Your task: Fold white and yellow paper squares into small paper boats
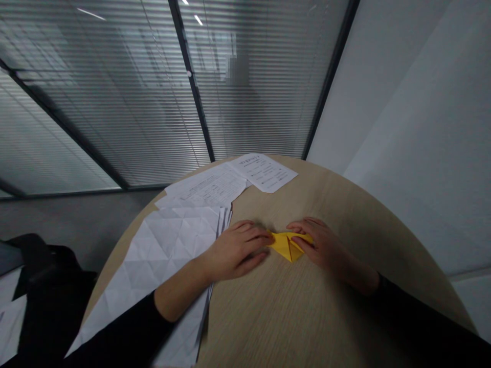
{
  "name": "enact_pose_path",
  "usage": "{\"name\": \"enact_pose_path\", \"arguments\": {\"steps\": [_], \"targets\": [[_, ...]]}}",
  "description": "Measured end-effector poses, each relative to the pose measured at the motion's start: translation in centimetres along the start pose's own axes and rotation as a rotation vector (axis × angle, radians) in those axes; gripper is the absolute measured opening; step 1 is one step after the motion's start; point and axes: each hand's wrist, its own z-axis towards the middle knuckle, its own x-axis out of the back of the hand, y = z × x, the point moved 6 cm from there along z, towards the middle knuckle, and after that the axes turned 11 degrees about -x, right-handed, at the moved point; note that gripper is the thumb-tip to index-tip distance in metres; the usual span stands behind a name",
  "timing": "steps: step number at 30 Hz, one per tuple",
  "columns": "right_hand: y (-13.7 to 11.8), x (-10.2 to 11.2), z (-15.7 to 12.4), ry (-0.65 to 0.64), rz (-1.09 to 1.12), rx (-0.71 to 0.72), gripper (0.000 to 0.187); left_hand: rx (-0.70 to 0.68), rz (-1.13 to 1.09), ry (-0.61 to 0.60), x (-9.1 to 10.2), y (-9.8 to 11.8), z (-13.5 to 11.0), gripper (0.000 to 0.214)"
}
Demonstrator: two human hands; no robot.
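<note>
A small piece of folded yellow paper point(283, 246) lies on the round wooden table between my two hands, its pointed end toward me and a crease showing on its right side. My left hand point(240, 249) has its fingertips on the paper's left corner. On the right corner, my right hand point(317, 241) pinches the paper between thumb and fingers. Parts of both corners are hidden under the fingers.
Large white sheets with triangular creases point(169, 240) are stacked on the table's left side, under my left forearm. Printed papers point(264, 173) lie at the far edge. A dark chair point(49, 286) holding papers stands at the left. Beyond are glass panels with blinds point(253, 112).
</note>
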Motion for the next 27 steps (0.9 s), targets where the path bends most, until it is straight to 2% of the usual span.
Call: {"name": "enact_pose_path", "arguments": {"steps": [6, 15, 20, 27], "targets": [[-0.6, 0.4, 0.1, 0.031, -0.024, 0.032, 0.035, -0.034, -0.084, -0.023, -0.2, 0.1, 0.3, 0.025], [-0.2, 0.7, -0.3, 0.119, -0.157, 0.102, 0.025, -0.014, -0.095, -0.023, -0.1, -0.1, 0.3, 0.023], [0.1, 0.2, -0.1, 0.014, -0.183, 0.117, 0.03, 0.006, -0.094, -0.019, -0.2, -0.3, 0.2, 0.022], [-1.9, 0.4, -0.2, -0.028, -0.175, 0.217, 0.042, 0.062, -0.075, -0.026, -0.4, -0.7, -0.4, 0.026]]}}
